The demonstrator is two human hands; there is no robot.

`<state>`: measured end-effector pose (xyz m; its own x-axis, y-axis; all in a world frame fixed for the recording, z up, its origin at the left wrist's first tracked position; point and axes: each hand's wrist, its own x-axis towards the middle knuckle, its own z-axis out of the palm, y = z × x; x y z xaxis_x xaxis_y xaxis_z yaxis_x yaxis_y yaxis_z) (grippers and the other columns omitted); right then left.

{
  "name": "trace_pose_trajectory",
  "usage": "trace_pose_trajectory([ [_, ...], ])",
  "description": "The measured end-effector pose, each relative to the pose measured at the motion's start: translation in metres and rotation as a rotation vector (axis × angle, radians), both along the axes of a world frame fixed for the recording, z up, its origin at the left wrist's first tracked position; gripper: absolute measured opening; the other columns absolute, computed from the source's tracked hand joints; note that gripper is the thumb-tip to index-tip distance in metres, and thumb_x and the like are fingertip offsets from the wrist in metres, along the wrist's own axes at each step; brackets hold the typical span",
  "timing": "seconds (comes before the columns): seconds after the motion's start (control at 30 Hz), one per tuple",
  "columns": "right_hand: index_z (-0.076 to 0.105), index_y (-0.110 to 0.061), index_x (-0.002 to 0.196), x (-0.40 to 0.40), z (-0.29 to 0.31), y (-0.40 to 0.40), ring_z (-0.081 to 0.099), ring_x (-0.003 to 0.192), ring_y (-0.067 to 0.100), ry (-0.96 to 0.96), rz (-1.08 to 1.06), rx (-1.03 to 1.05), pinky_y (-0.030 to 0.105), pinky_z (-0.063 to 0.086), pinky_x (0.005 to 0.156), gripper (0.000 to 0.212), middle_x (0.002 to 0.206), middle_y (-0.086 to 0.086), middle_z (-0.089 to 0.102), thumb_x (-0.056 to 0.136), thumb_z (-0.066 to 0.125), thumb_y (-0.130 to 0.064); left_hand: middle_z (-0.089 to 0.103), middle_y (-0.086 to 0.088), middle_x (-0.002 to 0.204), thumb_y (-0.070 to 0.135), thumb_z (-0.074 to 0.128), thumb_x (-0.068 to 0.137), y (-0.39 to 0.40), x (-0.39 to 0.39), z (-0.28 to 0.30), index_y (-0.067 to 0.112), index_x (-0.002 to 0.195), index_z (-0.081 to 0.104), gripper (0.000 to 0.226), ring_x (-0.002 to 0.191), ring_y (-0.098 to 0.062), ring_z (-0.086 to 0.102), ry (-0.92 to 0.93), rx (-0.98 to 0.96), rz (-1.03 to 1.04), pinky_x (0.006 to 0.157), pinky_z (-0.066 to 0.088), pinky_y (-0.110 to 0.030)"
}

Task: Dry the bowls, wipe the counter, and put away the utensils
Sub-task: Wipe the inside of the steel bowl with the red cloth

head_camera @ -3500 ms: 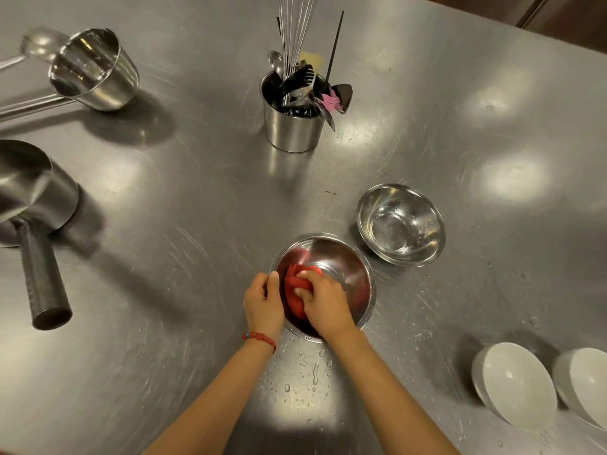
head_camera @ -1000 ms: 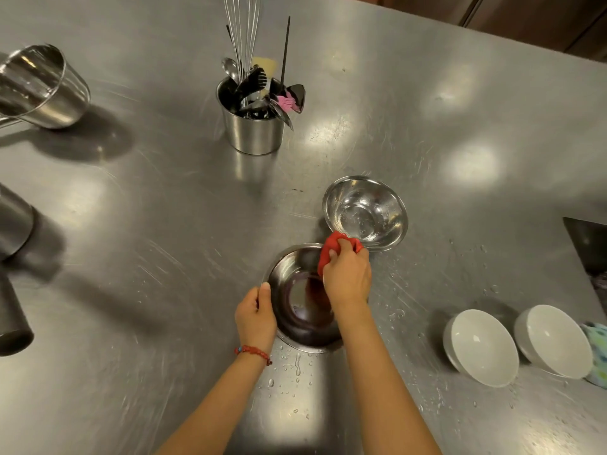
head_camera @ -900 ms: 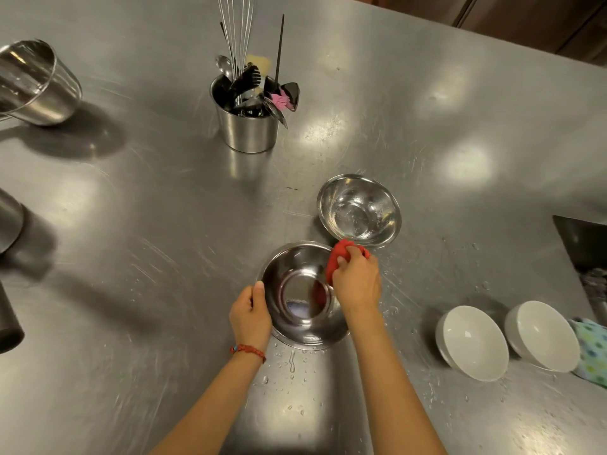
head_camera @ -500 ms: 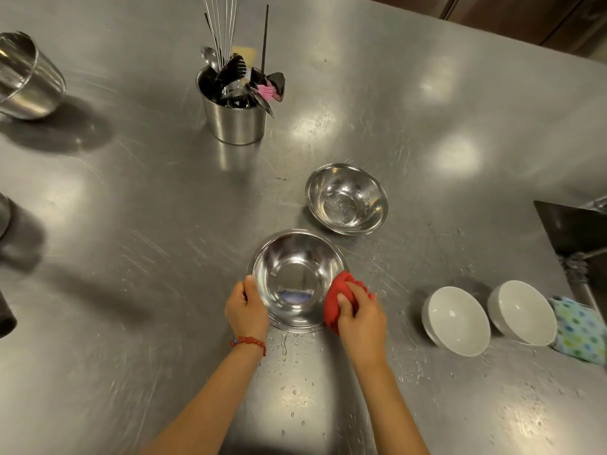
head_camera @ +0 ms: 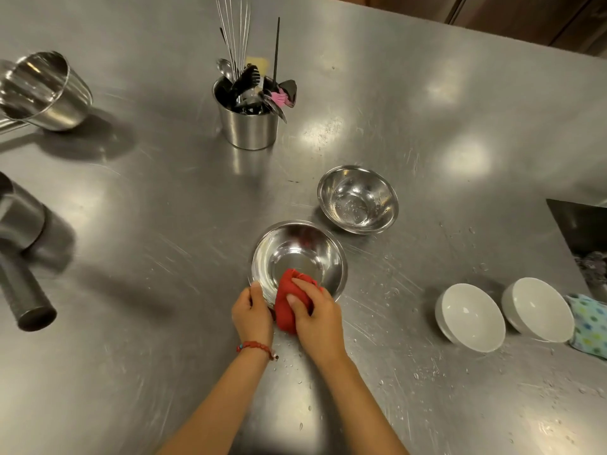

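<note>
Commercial kitchen: steel counter (head_camera: 427, 93), utensil canister (head_camera: 249, 126), saucepans (head_camera: 46, 93)

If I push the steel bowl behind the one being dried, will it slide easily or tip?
The far steel bowl probably slides easily: the counter is smooth metal with water drops. Its rounded sides suggest it may rock. Droplets inside hint at a slippery grip.

bare forearms, red beaded bracelet (head_camera: 254, 347) on left wrist.

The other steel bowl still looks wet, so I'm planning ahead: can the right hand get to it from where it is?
Probably yes. The right hand grips the red cloth at the near steel bowl; the wet steel bowl sits just beyond on the steel counter, with nothing between them.
</note>
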<state>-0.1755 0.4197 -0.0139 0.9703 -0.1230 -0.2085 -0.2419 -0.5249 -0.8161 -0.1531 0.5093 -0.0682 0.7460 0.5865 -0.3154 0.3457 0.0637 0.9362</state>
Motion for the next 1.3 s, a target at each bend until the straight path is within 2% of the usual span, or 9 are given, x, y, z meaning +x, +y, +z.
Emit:
trace_pose_trajectory([
  [0.13, 0.062, -0.025, 0.117, 0.006, 0.001, -0.015, 0.056, 0.102, 0.004, -0.006, -0.142, 0.238, -0.001, 0.04, 0.082, 0.032, 0.119, 0.002, 0.062, 0.086, 0.062, -0.015, 0.032, 0.0, 0.052, 0.018, 0.047, 0.093, 0.02, 0.008, -0.002, 0.014, 0.051, 0.034, 0.044, 0.051, -0.01, 0.027, -0.01, 0.017, 0.047, 0.044, 0.03, -0.013],
  [0.27, 0.062, -0.017, 0.117, 0.015, 0.006, -0.034, 0.059, 0.108, 0.019, -0.029, -0.247, 0.301, 0.038, 0.049, 0.097, 0.032, 0.116, 0.001, 0.063, 0.086, 0.061, -0.01, 0.052, -0.014, 0.062, 0.029, 0.047, 0.093, 0.038, 0.019, -0.004, 0.007, 0.063, 0.048, 0.037, 0.055, -0.025, 0.055, 0.031, -0.15, 0.015, 0.058, 0.053, -0.032],
  [0.33, 0.063, -0.017, 0.116, 0.021, 0.01, -0.046, 0.06, 0.105, 0.02, -0.052, -0.278, 0.306, 0.045, 0.049, 0.096, 0.031, 0.113, 0.003, 0.065, 0.087, 0.061, -0.009, 0.055, -0.014, 0.057, 0.029, 0.048, 0.093, 0.042, 0.021, -0.003, 0.01, 0.064, 0.05, 0.035, 0.047, -0.024, 0.063, 0.037, -0.214, -0.009, 0.049, 0.056, -0.029],
  [0.5, 0.061, -0.04, 0.097, 0.038, 0.014, -0.076, 0.061, 0.091, 0.006, -0.123, -0.302, 0.352, 0.038, 0.051, 0.091, 0.035, 0.099, -0.015, 0.064, 0.086, 0.06, -0.007, 0.055, -0.012, 0.052, 0.032, 0.052, 0.091, 0.041, 0.019, -0.002, 0.005, 0.068, 0.056, 0.036, 0.039, -0.019, 0.062, 0.064, -0.193, -0.032, 0.044, 0.055, -0.025],
  [0.63, 0.06, -0.037, 0.099, 0.054, 0.013, -0.104, 0.061, 0.092, 0.008, -0.147, -0.307, 0.388, 0.028, 0.048, 0.086, 0.032, 0.109, 0.001, 0.065, 0.086, 0.06, -0.007, 0.058, -0.006, 0.037, 0.042, 0.054, 0.087, 0.017, 0.007, -0.005, 0.006, 0.062, 0.056, 0.044, 0.037, -0.019, 0.061, 0.124, -0.146, 0.021, 0.04, 0.052, -0.024],
  [0.83, 0.06, -0.026, 0.111, 0.095, 0.015, -0.147, 0.059, 0.102, 0.019, -0.137, -0.29, 0.414, 0.039, 0.049, 0.094, 0.03, 0.112, 0.005, 0.063, 0.087, 0.06, -0.008, 0.064, -0.007, 0.053, 0.032, 0.054, 0.089, -0.069, 0.038, 0.014, 0.016, 0.061, 0.061, 0.034, 0.056, -0.027, 0.063, 0.027, -0.175, -0.151, 0.064, 0.056, -0.043],
  [0.97, 0.063, -0.021, 0.112, 0.132, 0.016, -0.171, 0.062, 0.099, 0.02, -0.137, -0.229, 0.398, 0.046, 0.051, 0.092, 0.027, 0.107, 0.002, 0.064, 0.087, 0.06, -0.01, 0.063, -0.006, 0.07, 0.024, 0.051, 0.091, -0.108, 0.096, 0.028, 0.02, 0.076, 0.059, 0.018, 0.051, -0.015, 0.061, -0.013, -0.243, -0.205, 0.043, 0.052, -0.025],
  [1.07, 0.063, -0.021, 0.112, 0.163, 0.011, -0.179, 0.062, 0.099, 0.017, -0.126, -0.18, 0.325, 0.041, 0.05, 0.094, 0.027, 0.114, 0.007, 0.065, 0.087, 0.061, -0.013, 0.058, -0.006, 0.076, 0.025, 0.047, 0.093, -0.122, 0.129, 0.023, 0.024, 0.079, 0.048, 0.014, 0.055, -0.018, 0.06, 0.017, -0.237, -0.174, 0.04, 0.05, -0.024],
  [1.3, 0.058, -0.018, 0.121, 0.222, -0.009, -0.165, 0.053, 0.115, 0.028, -0.073, 0.084, -0.074, 0.035, 0.041, 0.098, 0.035, 0.127, 0.011, 0.058, 0.086, 0.061, -0.017, 0.054, -0.006, 0.067, 0.032, 0.051, 0.091, -0.129, 0.162, -0.006, 0.02, 0.073, 0.04, 0.024, 0.048, -0.019, 0.054, 0.041, -0.057, -0.038, 0.03, 0.042, -0.019],
])
